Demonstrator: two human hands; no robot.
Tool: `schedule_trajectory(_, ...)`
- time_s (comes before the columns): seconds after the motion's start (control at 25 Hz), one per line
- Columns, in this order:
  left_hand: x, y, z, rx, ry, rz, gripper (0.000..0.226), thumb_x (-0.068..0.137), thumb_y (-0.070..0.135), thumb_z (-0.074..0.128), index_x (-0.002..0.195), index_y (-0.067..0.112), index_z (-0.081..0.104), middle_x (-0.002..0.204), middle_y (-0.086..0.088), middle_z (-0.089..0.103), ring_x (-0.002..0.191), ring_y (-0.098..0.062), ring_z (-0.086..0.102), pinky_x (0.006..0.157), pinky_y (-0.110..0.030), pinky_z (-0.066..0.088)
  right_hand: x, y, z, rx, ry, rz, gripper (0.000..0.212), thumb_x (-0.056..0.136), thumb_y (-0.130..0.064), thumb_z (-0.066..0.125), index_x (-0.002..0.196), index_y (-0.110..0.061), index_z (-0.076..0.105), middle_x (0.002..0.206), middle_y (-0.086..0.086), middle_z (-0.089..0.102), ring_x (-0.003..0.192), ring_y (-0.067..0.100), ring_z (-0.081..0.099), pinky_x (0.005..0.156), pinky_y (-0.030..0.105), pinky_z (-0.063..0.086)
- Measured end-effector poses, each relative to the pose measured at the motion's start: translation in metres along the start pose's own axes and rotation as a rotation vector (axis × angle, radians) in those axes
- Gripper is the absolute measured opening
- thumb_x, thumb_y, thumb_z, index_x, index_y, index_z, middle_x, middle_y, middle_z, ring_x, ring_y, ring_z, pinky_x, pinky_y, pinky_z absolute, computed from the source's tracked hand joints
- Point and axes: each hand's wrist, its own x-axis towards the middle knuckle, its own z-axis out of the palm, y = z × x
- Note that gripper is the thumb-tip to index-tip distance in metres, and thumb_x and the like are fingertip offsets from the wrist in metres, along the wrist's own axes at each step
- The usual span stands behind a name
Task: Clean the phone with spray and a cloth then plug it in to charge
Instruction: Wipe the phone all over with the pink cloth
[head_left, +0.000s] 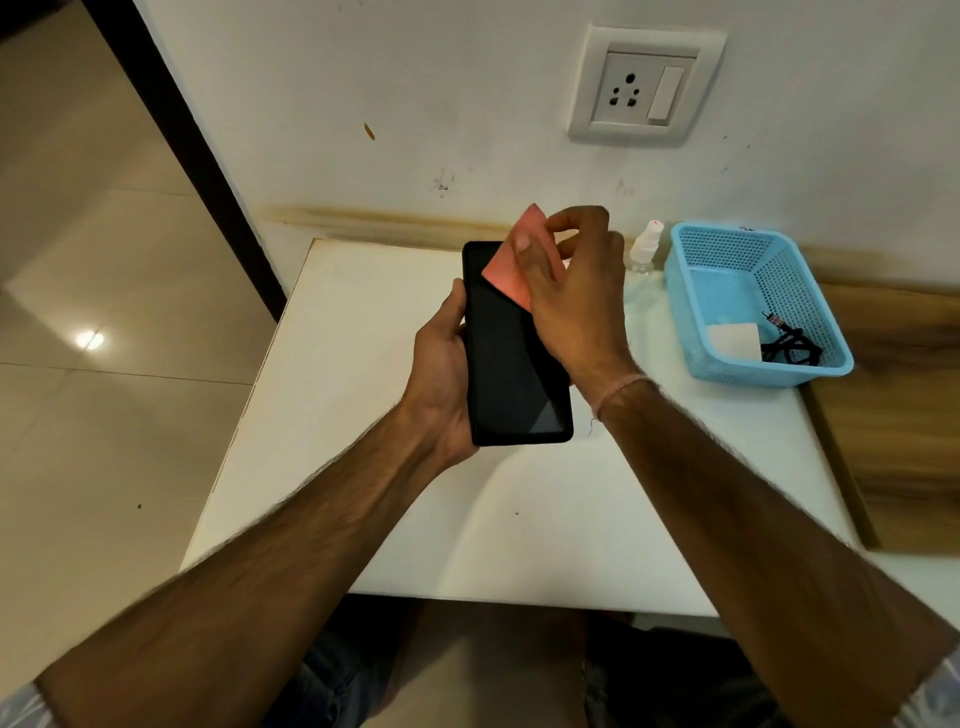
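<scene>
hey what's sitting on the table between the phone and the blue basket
In the head view, a small clear spray bottle with a white top stands between the phone and the blue basket, partly behind the right hand.

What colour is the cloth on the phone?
The cloth is salmon pink, seen best in the head view, the only one.
</scene>
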Motion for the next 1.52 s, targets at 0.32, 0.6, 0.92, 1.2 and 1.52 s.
schedule_trajectory(0.32,-0.008,0.004,0.002,0.000,-0.029,-0.065,0.076,0.096,0.067,0.037,0.134,0.006,0.062,0.125,-0.019,0.064,0.110,-0.034,0.060,0.100,-0.044,0.050,-0.133,0.031,-0.026,-0.208,-0.305,0.011,0.061,0.096,-0.059,0.015,0.147,-0.046,-0.016,0.161,-0.019,-0.009,0.147,0.015,0.014,0.113,0.046,0.019)
schedule_trajectory(0.6,-0.005,-0.002,0.004,0.096,-0.012,-0.049,0.070,0.093,0.071,0.040,0.124,0.016,0.071,0.121,-0.013,0.072,0.103,-0.033,0.071,0.093,-0.050,0.055,-0.065,0.019,-0.008,-0.207,-0.108,0.057,0.059,0.103,-0.045,0.016,0.154,-0.025,-0.004,0.164,-0.003,-0.001,0.148,0.019,0.016,0.117,0.050,0.017)
schedule_trajectory(0.92,-0.003,-0.005,0.005,0.061,-0.023,0.039,0.061,0.096,0.064,0.043,0.105,0.017,0.080,0.105,-0.012,0.076,0.090,-0.029,0.075,0.077,-0.045,0.062,-0.002,-0.006,-0.001,-0.133,-0.152,0.045,0.052,0.104,-0.046,0.015,0.153,-0.039,0.000,0.164,-0.004,0.003,0.145,0.022,0.026,0.111,0.061,0.013)
schedule_trajectory(1.2,-0.009,0.002,0.004,0.003,-0.098,-0.040,0.079,0.093,0.070,0.040,0.134,0.007,0.061,0.120,-0.019,0.065,0.100,-0.033,0.066,0.096,-0.043,0.052,-0.142,0.031,-0.015,-0.016,-0.237,0.057,0.054,0.095,-0.062,0.014,0.138,-0.062,-0.018,0.160,-0.024,-0.006,0.141,-0.002,0.008,0.119,0.048,0.021)
schedule_trajectory(1.52,-0.008,-0.007,0.007,0.121,0.001,0.009,0.063,0.097,0.065,0.041,0.119,0.016,0.074,0.114,-0.015,0.073,0.100,-0.034,0.072,0.084,-0.047,0.060,-0.013,-0.001,-0.010,-0.084,-0.101,0.059,0.052,0.104,-0.044,0.015,0.154,-0.035,0.000,0.163,-0.006,0.008,0.144,0.020,0.028,0.112,0.050,0.023)
